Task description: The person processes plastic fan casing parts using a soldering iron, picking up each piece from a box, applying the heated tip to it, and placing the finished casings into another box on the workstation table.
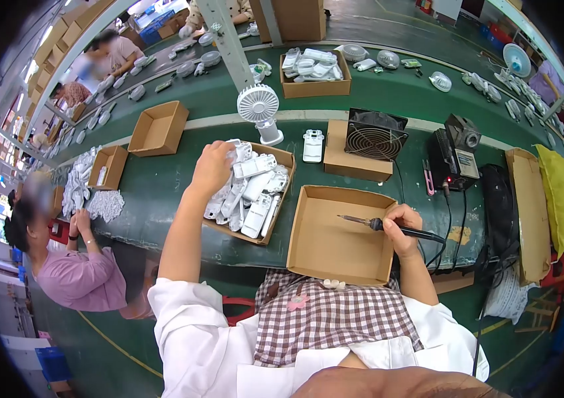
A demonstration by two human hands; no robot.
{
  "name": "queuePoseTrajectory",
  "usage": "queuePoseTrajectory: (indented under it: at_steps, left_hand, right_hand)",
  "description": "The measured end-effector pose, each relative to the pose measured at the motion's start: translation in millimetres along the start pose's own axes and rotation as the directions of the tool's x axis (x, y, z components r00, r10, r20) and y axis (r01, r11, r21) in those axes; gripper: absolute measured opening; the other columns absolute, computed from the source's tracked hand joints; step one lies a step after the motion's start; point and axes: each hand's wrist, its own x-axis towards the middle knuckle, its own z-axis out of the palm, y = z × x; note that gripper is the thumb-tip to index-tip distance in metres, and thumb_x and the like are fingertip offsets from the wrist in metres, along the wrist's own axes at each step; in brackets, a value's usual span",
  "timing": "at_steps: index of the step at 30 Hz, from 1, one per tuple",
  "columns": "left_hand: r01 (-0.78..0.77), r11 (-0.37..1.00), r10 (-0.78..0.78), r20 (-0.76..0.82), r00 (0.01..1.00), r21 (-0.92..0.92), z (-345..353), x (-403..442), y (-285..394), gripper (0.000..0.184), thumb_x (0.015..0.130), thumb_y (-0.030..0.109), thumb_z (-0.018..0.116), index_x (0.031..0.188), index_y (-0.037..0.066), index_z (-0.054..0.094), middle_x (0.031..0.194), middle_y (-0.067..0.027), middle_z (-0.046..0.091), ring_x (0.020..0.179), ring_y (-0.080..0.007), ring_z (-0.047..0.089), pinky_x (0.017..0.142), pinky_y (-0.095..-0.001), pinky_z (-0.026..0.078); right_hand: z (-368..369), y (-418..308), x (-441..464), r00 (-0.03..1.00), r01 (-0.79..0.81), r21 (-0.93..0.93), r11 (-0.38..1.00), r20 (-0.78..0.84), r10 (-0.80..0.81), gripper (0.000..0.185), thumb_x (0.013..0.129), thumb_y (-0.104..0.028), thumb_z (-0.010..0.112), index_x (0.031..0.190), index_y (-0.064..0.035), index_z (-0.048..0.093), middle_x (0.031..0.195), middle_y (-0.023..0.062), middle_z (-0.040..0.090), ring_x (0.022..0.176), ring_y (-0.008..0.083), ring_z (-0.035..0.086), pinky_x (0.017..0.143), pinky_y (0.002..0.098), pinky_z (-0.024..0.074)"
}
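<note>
My left hand (213,166) is at the far left corner of a cardboard box (284,159) heaped with white plastic casings (255,166). Its fingers are bent onto one white casing (237,150) at the edge of the heap and partly cover it. My right hand (402,229) grips a soldering iron (378,224) by its dark handle, the thin tip pointing left. Below the iron is a shallow open cardboard tray (321,264) with nothing in it. One casing (313,146) lies alone on the green bench beyond.
A small white fan (258,106) stands behind the box. To the right are a black cooling fan (376,134) on a carton, a soldering station (453,159) and pink-handled tweezers (428,178). A co-worker (76,265) sits at left. Fan parts line the far belt (388,89).
</note>
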Motion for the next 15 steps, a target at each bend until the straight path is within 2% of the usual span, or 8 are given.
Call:
queuePoseTrajectory:
  at_steps: [2, 4, 5, 9, 11, 13, 14, 15]
  left_hand:
    - [0.019, 0.999, -0.016, 0.064, 0.998, -0.041, 7.5, 6.5, -8.5, 0.029, 0.074, 0.005, 0.066, 0.101, 0.004, 0.057, 0.097, -0.0124, 0.060, 0.097, -0.0307, 0.054, 0.083, -0.0395, 0.045]
    - [0.266, 0.914, -0.208, 0.207, 0.956, -0.307, 13.5, 11.6, -16.5, 0.033, 0.071, 0.006, 0.069, 0.101, 0.004, 0.057, 0.094, -0.0129, 0.059, 0.091, -0.0301, 0.055, 0.080, -0.0390, 0.045]
    - [0.290, 0.902, -0.229, 0.214, 0.950, -0.320, 16.7, 11.5, -21.7, 0.033, 0.069, 0.007, 0.072, 0.098, 0.003, 0.056, 0.092, -0.0126, 0.059, 0.085, -0.0282, 0.056, 0.076, -0.0375, 0.046]
    - [0.130, 0.972, -0.104, 0.141, 0.985, -0.195, 13.1, 8.5, -24.8, 0.030, 0.068, 0.009, 0.073, 0.093, 0.002, 0.058, 0.081, -0.0114, 0.059, 0.076, -0.0291, 0.057, 0.071, -0.0357, 0.047]
    - [0.261, 0.962, -0.217, 0.347, 0.913, -0.085, 8.0, 14.3, -28.0, 0.026, 0.071, 0.009, 0.072, 0.093, 0.002, 0.061, 0.076, -0.0103, 0.060, 0.073, -0.0253, 0.058, 0.069, -0.0330, 0.047]
    - [0.334, 0.870, -0.238, 0.285, 0.928, -0.362, -7.4, 17.0, -21.1, 0.023, 0.076, 0.011, 0.068, 0.097, 0.001, 0.063, 0.078, -0.0087, 0.064, 0.075, -0.0192, 0.060, 0.070, -0.0312, 0.047]
    - [0.427, 0.777, -0.295, 0.333, 0.896, -0.462, -11.9, 21.8, -22.5, 0.025, 0.081, 0.014, 0.064, 0.101, -0.001, 0.062, 0.087, -0.0087, 0.066, 0.079, -0.0152, 0.060, 0.071, -0.0314, 0.048]
    - [0.438, 0.753, -0.282, 0.359, 0.889, -0.491, -21.2, 26.0, -13.5, 0.025, 0.081, 0.014, 0.063, 0.100, -0.002, 0.062, 0.087, -0.0080, 0.066, 0.079, -0.0151, 0.060, 0.072, -0.0320, 0.048]
  right_hand:
    - [-0.4, -0.3, 1.9, 1.000, 0.007, 0.005, 1.000, -0.004, -0.007, 0.016, 0.077, -0.010, 0.065, 0.071, -0.0019, 0.053, 0.062, 0.0029, 0.054, 0.053, 0.0075, 0.048, 0.049, 0.0212, 0.0359]
    - [-0.9, -0.1, 1.2, 1.000, -0.005, -0.012, 1.000, 0.010, 0.005, 0.016, 0.077, -0.010, 0.066, 0.071, -0.0022, 0.053, 0.062, 0.0025, 0.055, 0.053, 0.0072, 0.048, 0.049, 0.0212, 0.0358]
    - [-1.2, 0.0, 1.0, 1.000, -0.006, -0.010, 1.000, 0.003, 0.006, 0.016, 0.077, -0.010, 0.066, 0.071, -0.0022, 0.053, 0.062, 0.0025, 0.055, 0.053, 0.0072, 0.048, 0.049, 0.0212, 0.0358]
    - [-0.4, -0.2, 0.1, 1.000, -0.016, -0.032, 0.999, 0.006, 0.016, 0.016, 0.077, -0.011, 0.066, 0.071, -0.0025, 0.054, 0.062, 0.0021, 0.055, 0.053, 0.0068, 0.047, 0.049, 0.0213, 0.0357]
    - [-0.9, 1.7, 0.1, 1.000, -0.006, -0.039, 0.999, 0.000, 0.006, 0.016, 0.077, -0.011, 0.066, 0.071, -0.0026, 0.054, 0.062, 0.0020, 0.055, 0.053, 0.0068, 0.047, 0.049, 0.0214, 0.0357]
    - [-2.4, 4.7, -1.4, 1.000, -0.008, -0.046, 0.999, -0.001, 0.008, 0.015, 0.077, -0.010, 0.066, 0.070, -0.0027, 0.054, 0.062, 0.0018, 0.055, 0.053, 0.0067, 0.047, 0.049, 0.0216, 0.0357]
    - [-2.3, 4.2, -1.7, 1.000, -0.009, -0.045, 0.999, -0.007, 0.008, 0.015, 0.077, -0.010, 0.066, 0.070, -0.0027, 0.054, 0.062, 0.0018, 0.055, 0.053, 0.0067, 0.047, 0.049, 0.0216, 0.0357]
    - [-1.8, 3.1, -1.3, 1.000, -0.012, -0.042, 0.999, -0.005, 0.012, 0.015, 0.077, -0.010, 0.066, 0.070, -0.0027, 0.054, 0.062, 0.0017, 0.055, 0.053, 0.0066, 0.047, 0.049, 0.0216, 0.0355]
